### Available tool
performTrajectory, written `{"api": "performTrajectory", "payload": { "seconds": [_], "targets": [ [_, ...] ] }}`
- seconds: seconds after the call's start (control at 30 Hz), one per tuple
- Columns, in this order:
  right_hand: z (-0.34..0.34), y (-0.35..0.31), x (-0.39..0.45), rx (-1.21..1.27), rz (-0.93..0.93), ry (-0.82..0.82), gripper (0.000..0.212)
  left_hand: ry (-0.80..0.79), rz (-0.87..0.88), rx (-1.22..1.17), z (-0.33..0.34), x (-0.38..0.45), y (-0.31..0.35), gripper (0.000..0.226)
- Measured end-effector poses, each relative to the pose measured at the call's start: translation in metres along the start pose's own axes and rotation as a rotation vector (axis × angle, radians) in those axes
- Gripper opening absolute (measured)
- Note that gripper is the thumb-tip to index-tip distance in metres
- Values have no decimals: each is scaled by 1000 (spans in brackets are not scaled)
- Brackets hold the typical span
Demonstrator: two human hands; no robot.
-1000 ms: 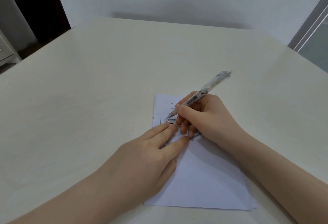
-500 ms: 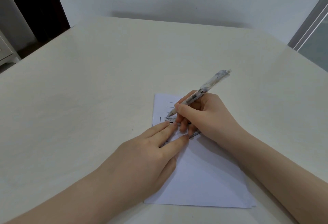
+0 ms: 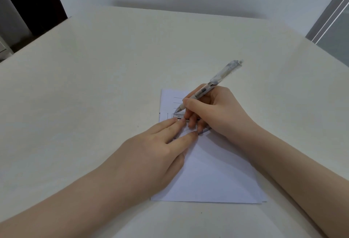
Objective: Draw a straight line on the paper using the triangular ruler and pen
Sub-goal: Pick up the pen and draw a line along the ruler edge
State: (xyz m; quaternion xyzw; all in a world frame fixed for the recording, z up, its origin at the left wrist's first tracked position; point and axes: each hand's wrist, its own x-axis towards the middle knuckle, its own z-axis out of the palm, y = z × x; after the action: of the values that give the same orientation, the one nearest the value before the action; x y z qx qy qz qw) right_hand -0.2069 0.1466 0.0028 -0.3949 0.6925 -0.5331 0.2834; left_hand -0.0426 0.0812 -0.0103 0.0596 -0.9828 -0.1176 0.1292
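Note:
A white sheet of paper [image 3: 211,171] lies on the table in front of me, with a few short drawn lines near its far edge. A clear triangular ruler [image 3: 179,115] lies flat on the far part of the paper, mostly hidden under my fingers. My left hand [image 3: 156,153] presses flat on the ruler with its fingers spread. My right hand [image 3: 213,113] grips a clear pen [image 3: 211,85], whose tip touches the paper at the ruler's far edge near its left end.
The cream table [image 3: 94,96] stretches wide around the paper. A white wall runs behind it, with a dark opening at the far left and a grey window frame [image 3: 332,17] at the far right.
The pen tip has stayed by the ruler's left end. Both hands hold nearly the same pose; the view has shifted slightly.

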Motion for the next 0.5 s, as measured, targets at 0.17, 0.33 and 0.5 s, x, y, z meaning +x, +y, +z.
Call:
{"api": "performTrajectory", "payload": {
  "seconds": [0.17, 0.33, 0.5],
  "targets": [
    [-1, 0, 0, -4, -14, -2, 13, 1, 7, 0, 0, 0, -1, 48],
    [0, 1, 1, -7, -15, -4, 12, -3, 4, 8, -2, 1, 1, 47],
    [-1, 1, 1, -34, -23, -19, 15, -17, 5, 18, -3, 1, 0, 46]
  ]
}}
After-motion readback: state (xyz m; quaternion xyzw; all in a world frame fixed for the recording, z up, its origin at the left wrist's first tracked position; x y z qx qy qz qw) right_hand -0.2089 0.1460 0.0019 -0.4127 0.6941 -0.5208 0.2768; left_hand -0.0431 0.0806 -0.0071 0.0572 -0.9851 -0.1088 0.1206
